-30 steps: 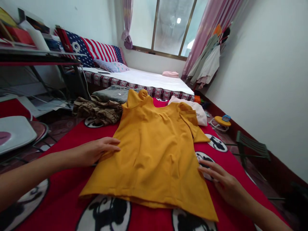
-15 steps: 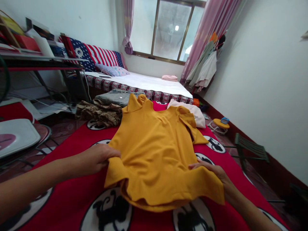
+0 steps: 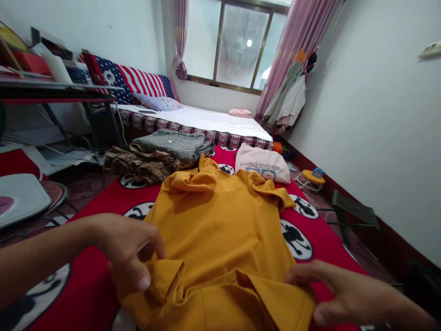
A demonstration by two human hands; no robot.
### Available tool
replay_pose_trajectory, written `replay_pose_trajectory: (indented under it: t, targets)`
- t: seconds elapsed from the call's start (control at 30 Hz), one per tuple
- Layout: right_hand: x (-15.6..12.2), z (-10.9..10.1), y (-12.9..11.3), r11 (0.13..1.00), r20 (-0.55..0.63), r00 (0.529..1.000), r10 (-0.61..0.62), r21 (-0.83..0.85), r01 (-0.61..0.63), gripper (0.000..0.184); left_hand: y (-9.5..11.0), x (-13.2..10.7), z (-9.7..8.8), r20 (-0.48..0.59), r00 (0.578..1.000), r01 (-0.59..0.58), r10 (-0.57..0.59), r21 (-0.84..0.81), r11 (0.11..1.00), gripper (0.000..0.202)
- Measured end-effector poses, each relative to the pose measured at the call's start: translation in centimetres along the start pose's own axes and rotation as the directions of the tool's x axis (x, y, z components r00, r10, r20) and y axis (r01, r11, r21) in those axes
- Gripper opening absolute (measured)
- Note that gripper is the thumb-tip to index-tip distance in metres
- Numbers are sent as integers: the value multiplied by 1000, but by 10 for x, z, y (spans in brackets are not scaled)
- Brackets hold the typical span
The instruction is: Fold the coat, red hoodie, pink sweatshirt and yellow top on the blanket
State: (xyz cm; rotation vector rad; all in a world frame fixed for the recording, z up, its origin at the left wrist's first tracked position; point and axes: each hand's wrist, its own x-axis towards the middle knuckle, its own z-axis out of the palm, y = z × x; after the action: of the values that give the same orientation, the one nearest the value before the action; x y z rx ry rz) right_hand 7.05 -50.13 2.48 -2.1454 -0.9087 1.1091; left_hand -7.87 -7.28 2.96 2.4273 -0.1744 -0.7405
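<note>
A mustard-yellow short-sleeved top (image 3: 227, 230) lies spread on a red blanket (image 3: 93, 207), its sleeves at the far end and its near hem bunched in folds. At the hem's left corner is my left hand (image 3: 127, 243), with thumb and fingers apart over the cloth. My right hand (image 3: 344, 289) is by the right corner, thumb and forefinger spread beside the fabric edge. Whether the fingertips touch the cloth is hard to tell. Beyond the top on the right sits a folded pale pink garment (image 3: 262, 161) with printed lettering.
Folded grey denim (image 3: 172, 142) and a crumpled brown patterned garment (image 3: 144, 165) lie at the far left of the blanket. Behind is a bed (image 3: 206, 117). A desk (image 3: 62, 92) and a white-seated chair (image 3: 20, 197) stand left; a green folding stool (image 3: 354, 209) stands right.
The top has come down nearer to me, and its hem, held up before, now lies bunched. Both hands have loosened from the hem corners. The pink garment's print shows more.
</note>
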Motion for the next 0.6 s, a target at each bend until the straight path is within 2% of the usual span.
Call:
replay_pose_trajectory:
  t: [0.03, 0.07, 0.1, 0.13, 0.17, 0.2, 0.23, 0.3, 0.37, 0.43, 0.47, 0.5, 0.6]
  targets:
    - [6, -9, -4, 999, 40, 999, -36, 25, 35, 58, 7, 9, -4, 35, 999, -37, 39, -40, 999, 48]
    - [15, -16, -8, 995, 42, 995, -86, 53, 84, 57, 14, 22, -5, 20, 996, -83, 84, -62, 995, 48]
    - [30, -18, -11, 988, 0, 990, -142, 63, 142, 54, 20, 36, -3, -38, 991, -133, 131, -54, 990, 48]
    - [48, -17, -14, 978, -87, 976, -200, 43, 204, 53, 26, 53, 2, -140, 973, -186, 182, -11, 983, 47]
    - [69, -13, -16, 966, -206, 945, -255, -9, 259, 55, 29, 72, 9, -230, 943, -233, 240, 59, 971, 48]
    - [91, -7, -17, 952, -304, 902, -307, -89, 294, 58, 31, 90, 17, -277, 912, -274, 301, 132, 953, 51]
    - [113, 0, -17, 934, -358, 863, -356, -163, 318, 61, 31, 109, 24, -314, 885, -292, 343, 198, 936, 54]
    - [151, 10, -13, 898, -370, 829, -420, -304, 319, 64, 26, 141, 35, -393, 839, -269, 377, 303, 914, 59]
    - [175, 8, -2, 857, -380, 822, -424, -461, 229, 64, 16, 162, 39, -471, 810, -200, 349, 337, 920, 64]
    - [185, -7, 15, 820, -470, 802, -368, -571, 42, 60, 7, 172, 37, -541, 795, -119, 273, 302, 946, 71]
    - [185, -17, 25, 809, -544, 775, -323, -584, -73, 59, 4, 175, 36, -568, 790, -82, 231, 275, 958, 72]
    - [184, -28, 35, 803, -633, 729, -261, -562, -200, 57, 1, 176, 35, -591, 783, -50, 194, 251, 967, 73]
    - [175, -60, 58, 754, -849, 529, -16, -357, -551, 57, -1, 176, 35, -630, 763, 5, 144, 229, 974, 71]
